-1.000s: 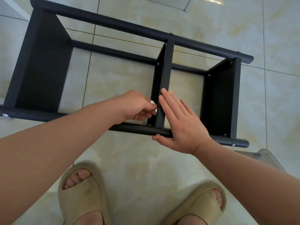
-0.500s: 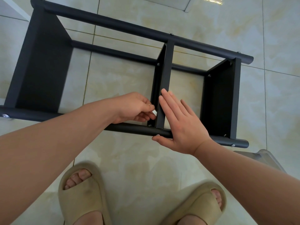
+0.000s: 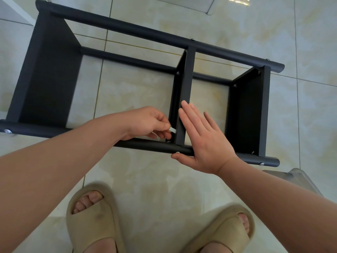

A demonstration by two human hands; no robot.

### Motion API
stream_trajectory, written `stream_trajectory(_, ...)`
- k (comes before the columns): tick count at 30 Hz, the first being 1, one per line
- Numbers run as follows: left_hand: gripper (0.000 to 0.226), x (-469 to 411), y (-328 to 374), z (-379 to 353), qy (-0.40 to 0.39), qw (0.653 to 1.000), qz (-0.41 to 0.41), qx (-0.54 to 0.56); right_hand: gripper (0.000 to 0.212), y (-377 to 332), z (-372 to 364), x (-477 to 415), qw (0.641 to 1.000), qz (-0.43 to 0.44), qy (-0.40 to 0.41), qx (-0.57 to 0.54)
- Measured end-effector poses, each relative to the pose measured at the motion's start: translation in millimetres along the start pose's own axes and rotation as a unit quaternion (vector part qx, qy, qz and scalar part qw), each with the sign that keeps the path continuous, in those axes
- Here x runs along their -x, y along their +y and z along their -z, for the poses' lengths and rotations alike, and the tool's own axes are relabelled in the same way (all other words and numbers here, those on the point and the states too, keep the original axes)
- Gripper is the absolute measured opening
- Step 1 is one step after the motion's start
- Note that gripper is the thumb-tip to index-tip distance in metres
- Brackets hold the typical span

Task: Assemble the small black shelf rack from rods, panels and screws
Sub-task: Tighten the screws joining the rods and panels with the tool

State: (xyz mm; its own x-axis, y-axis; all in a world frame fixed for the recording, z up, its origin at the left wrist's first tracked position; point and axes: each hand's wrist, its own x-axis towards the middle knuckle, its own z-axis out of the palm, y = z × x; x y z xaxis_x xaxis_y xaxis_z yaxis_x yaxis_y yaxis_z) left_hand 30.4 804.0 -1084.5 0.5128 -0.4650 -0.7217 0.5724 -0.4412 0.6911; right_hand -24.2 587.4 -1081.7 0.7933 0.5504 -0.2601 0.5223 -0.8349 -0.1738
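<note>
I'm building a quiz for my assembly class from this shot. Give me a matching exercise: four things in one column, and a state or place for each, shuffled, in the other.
1. left hand
2. right hand
3. middle panel
4. slippers

A. flat against the panel's side, fingers straight
B. beige, on the floor tiles
C. pinching a small silvery tool
D. fixed between the near rod and the far rod

Pairs: 1-C, 2-A, 3-D, 4-B.
</note>
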Motion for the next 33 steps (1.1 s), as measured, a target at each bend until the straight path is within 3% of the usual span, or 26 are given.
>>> stream_trajectory(20, 0.017, 4.3, -2.6, 0.5, -0.012, 0.991, -0.03, -0.131, 0.104, -0.5, 0.1, 0.3, 1.0, -0.001, 0.004, -0.005)
stream_trajectory(30, 0.016, 4.9, -0.5, -2.2, -0.009, 0.983, -0.008, -0.184, 0.103, -0.2, -1.0, 0.6, 1.0, 0.002, 0.012, -0.016)
stream_trajectory(33, 0.015, 12.3, 6.6, -0.4, 0.014, 0.96, 0.03, -0.279, 0.104, -1.5, 3.7, 0.1, 1.0, 0.001, -0.008, -0.024)
